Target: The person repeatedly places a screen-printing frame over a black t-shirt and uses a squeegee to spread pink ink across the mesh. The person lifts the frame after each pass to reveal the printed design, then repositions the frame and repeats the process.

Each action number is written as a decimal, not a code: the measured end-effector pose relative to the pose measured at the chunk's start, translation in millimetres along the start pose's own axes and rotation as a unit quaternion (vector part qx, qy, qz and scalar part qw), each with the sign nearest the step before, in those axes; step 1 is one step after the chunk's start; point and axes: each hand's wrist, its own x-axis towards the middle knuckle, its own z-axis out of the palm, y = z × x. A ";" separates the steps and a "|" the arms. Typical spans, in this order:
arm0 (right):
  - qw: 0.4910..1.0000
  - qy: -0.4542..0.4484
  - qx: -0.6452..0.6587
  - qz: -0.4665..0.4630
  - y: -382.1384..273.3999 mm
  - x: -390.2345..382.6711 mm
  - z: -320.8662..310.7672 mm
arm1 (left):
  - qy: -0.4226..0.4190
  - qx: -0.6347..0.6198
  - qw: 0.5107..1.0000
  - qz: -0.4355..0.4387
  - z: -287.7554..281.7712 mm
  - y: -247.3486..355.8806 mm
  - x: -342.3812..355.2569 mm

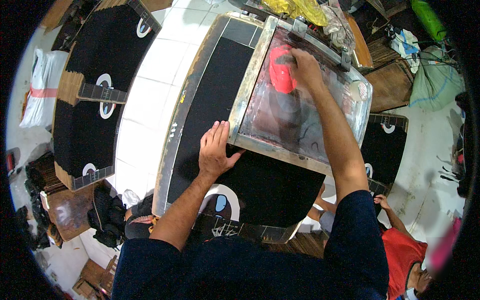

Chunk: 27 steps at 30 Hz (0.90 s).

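A printing screen with a pale, worn frame lies tilted over a black fabric panel on a board. My right hand reaches to the screen's far part, its fingers bent closed over a bright pink-red patch of ink. A dark patch shows beside the fingertips; what they hold, if anything, I cannot make out. My left hand lies flat by the frame's near left corner, fingers stretched along its side and thumb out along the near edge. Below it, the fabric bears a printed white, brown and blue eye.
More black panels with eye prints lie on the left boards, others on the right. Metal hinge clamps hold the screen's far side. Yellow plastic lies behind it. A person in a red top is at the lower right.
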 end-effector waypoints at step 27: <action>0.994 0.014 -0.057 -0.091 -14.1 -55.1 -25.1 | 0.006 -0.099 0.995 -0.031 10.0 4.6 13.6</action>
